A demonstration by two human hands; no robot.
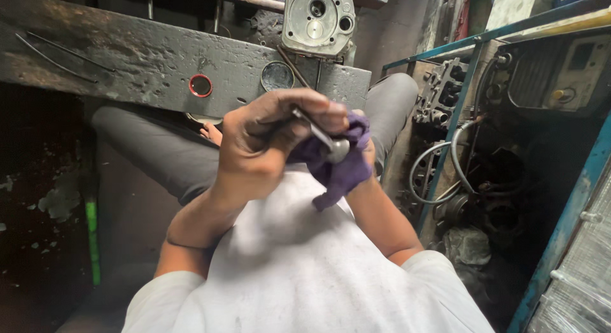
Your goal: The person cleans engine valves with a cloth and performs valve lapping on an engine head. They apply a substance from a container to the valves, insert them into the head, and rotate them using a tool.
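My left hand [267,142] is closed around the stem of a metal engine valve [324,137], its round head pointing down toward my lap. My right hand [368,151] is mostly hidden behind a purple rag [340,170], which it holds pressed around the valve head. Both hands are raised in front of my chest, above my white shirt and grey trousers. Ahead lies a worn metal bench [140,59] with a grey cylinder head [317,20] standing upright on it.
On the bench lie a red ring [200,85], a round metal cap [277,76] and thin rods [54,53]. To the right, a blue metal frame rack [461,110] holds engine parts, hoses [439,164] and a grey machine [560,75]. A dark floor lies left.
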